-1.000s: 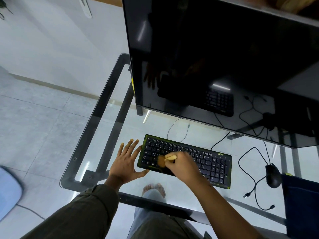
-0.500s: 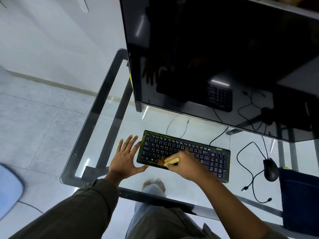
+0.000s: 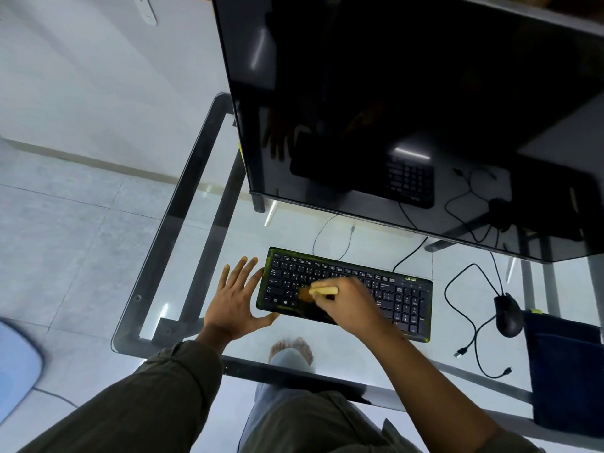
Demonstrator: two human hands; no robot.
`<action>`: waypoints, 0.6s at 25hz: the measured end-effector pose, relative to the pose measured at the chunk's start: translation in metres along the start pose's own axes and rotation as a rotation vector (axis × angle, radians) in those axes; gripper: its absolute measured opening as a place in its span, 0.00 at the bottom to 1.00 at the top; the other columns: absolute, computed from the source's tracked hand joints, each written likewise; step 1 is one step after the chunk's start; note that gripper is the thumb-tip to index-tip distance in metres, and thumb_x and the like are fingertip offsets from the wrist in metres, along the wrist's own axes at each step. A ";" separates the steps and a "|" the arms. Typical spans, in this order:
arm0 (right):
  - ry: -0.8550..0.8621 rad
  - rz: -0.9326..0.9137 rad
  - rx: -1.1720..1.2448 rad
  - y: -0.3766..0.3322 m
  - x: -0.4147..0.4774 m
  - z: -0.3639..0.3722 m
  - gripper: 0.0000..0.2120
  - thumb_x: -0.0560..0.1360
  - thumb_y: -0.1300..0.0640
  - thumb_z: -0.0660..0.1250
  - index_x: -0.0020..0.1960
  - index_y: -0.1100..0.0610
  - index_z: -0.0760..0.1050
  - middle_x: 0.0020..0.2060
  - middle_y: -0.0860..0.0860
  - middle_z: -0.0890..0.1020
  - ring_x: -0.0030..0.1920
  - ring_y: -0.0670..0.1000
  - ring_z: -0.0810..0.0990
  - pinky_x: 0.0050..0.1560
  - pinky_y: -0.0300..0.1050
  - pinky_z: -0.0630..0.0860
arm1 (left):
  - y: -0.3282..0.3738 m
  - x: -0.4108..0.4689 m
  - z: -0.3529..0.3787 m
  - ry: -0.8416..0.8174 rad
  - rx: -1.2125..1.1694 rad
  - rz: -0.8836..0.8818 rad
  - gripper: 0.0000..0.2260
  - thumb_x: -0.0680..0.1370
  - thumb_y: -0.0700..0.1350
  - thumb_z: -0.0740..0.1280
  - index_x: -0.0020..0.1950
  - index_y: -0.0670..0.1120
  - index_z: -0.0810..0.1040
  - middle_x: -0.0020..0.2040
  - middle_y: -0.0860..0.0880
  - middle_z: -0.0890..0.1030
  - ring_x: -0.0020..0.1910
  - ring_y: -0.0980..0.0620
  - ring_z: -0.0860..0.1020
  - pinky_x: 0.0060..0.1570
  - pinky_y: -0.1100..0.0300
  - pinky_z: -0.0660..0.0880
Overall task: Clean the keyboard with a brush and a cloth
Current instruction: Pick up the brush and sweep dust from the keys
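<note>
Right hand [image 3: 348, 300] gripping small yellow-handled brush [image 3: 322, 291], bristles working left keys of black green-edged keyboard [image 3: 403, 297] on glass desk [image 3: 183, 256]. Left hand [image 3: 236, 304] lying open, flat, bracing keyboard's left edge against sliding.

- Clear glass tabletop on a dark metal frame [image 3: 183, 204]: far-left stretch beside the big black monitor [image 3: 408, 109] lies open, bare glass.
- Monitor overhangs the back of the table; only a shallow gap between its lower edge and the black keyboard with yellow-green trim [image 3: 402, 299], crossed by thin black cables [image 3: 330, 237].
- Left of keyboard: left hand [image 3: 237, 305] spread flat on the glass, fingers touching the keyboard's left edge. Blocks that side.
- Keyboard's left-middle taken by right hand [image 3: 349, 302], closed round a yellow-handled brush [image 3: 322, 291]; number-pad end uncovered.
- Right of keyboard: looping cables, black mouse [image 3: 508, 315], then dark blue cloth [image 3: 565, 371] at the table's right edge. Cluttered.
- Near edge, between the forearms: open glass.
</note>
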State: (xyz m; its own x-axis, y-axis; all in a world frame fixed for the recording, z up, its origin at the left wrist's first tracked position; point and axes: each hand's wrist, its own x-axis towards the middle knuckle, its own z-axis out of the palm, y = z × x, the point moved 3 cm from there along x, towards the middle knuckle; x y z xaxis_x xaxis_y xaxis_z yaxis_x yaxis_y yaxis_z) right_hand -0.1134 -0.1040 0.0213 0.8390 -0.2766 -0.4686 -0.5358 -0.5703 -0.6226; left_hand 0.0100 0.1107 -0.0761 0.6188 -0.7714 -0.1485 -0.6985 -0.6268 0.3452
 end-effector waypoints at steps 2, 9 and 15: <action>-0.030 -0.015 -0.017 -0.003 0.002 0.002 0.11 0.75 0.50 0.72 0.56 0.48 0.84 0.50 0.43 0.87 0.42 0.42 0.84 0.42 0.40 0.80 | 0.000 0.000 0.000 0.000 0.006 -0.001 0.45 0.71 0.77 0.59 0.80 0.52 0.60 0.82 0.48 0.57 0.82 0.47 0.49 0.79 0.39 0.52; 0.059 -0.024 0.002 -0.005 0.009 0.003 0.09 0.76 0.51 0.71 0.55 0.50 0.84 0.48 0.47 0.87 0.43 0.47 0.85 0.45 0.49 0.83 | 0.000 0.000 0.001 -0.002 -0.001 0.005 0.45 0.71 0.77 0.59 0.80 0.52 0.60 0.82 0.47 0.57 0.82 0.47 0.49 0.78 0.38 0.51; 0.026 -0.048 -0.009 -0.018 0.018 0.006 0.11 0.76 0.51 0.71 0.58 0.48 0.83 0.50 0.46 0.87 0.36 0.42 0.82 0.39 0.40 0.80 | 0.000 0.001 0.001 0.008 -0.007 -0.002 0.44 0.71 0.76 0.60 0.80 0.52 0.61 0.82 0.48 0.57 0.82 0.48 0.48 0.79 0.39 0.51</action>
State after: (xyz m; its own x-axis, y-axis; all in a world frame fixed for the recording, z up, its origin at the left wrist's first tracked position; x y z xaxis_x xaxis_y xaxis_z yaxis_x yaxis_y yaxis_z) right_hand -0.0893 -0.0939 0.0208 0.8658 -0.2694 -0.4218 -0.4945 -0.5900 -0.6383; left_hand 0.0103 0.1100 -0.0772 0.6234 -0.7690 -0.1415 -0.6945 -0.6277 0.3516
